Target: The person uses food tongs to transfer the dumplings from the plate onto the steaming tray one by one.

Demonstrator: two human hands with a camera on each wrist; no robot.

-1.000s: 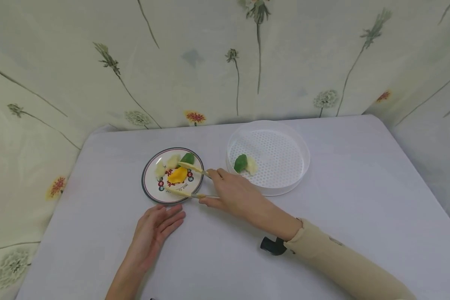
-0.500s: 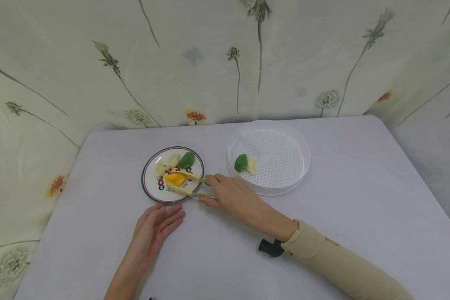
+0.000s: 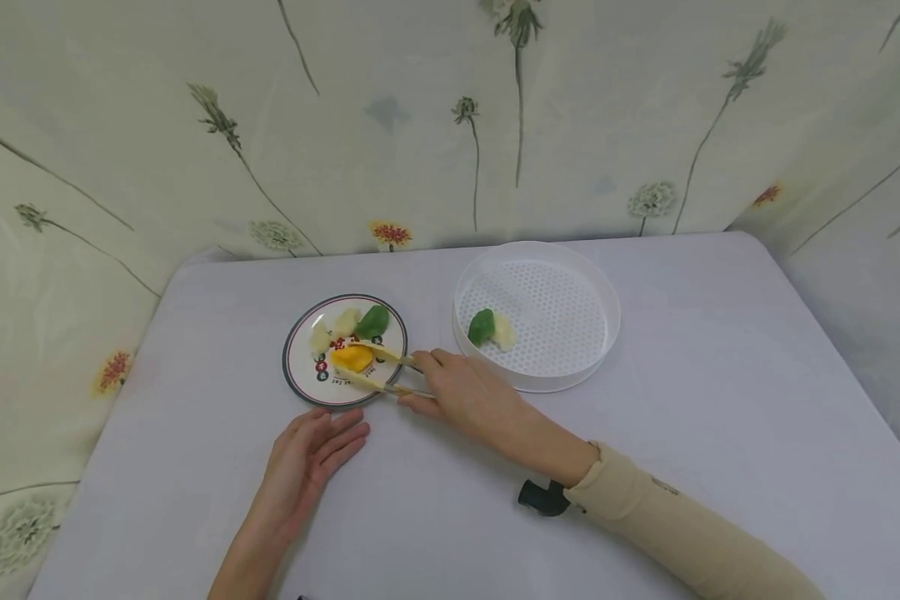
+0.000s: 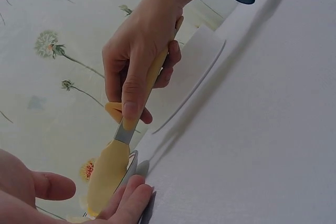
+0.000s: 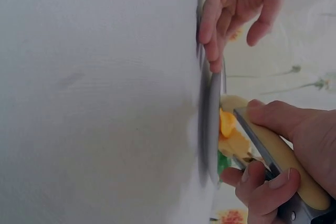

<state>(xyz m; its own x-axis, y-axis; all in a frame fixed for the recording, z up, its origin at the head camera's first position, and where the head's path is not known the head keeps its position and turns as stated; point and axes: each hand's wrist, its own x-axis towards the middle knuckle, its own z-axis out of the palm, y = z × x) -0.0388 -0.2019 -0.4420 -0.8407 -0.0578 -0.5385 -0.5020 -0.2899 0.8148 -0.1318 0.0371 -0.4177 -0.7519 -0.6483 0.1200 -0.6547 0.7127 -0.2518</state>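
Head view: Grips the tongs (image 3: 390, 357) in the right hand (image 3: 468, 396), with fingers and thumb curled round them. Has the yellow piece (image 3: 352, 358) ahead of the right fingertips, on the plate (image 3: 304, 375), between the parted arms of the tongs; cannot tell whether both arms touch it. Shows two pale pieces (image 3: 347, 322) and a green piece (image 3: 373, 322) past the left fingertips, on the same plate. Extends the fingers of the left hand (image 3: 311, 454) loosely, just beside the near rim. Shows a white perforated tray (image 3: 558, 333) beyond the right knuckles, containing another green piece (image 3: 482, 327) touching another pale piece (image 3: 503, 332). Shows a black device (image 3: 543, 497) at the wrist, behind the right fingers.

Left wrist view: Shows one pale arm of the tongs just beside the left fingers. Sets the left thumb apart from these fingers.

Right wrist view: Presses the right thumb against one side of the tongs, with fingers round the other. Shows the yellow piece ahead of the thumb tip. Shows the left fingertips at the rim; cannot confirm contact.
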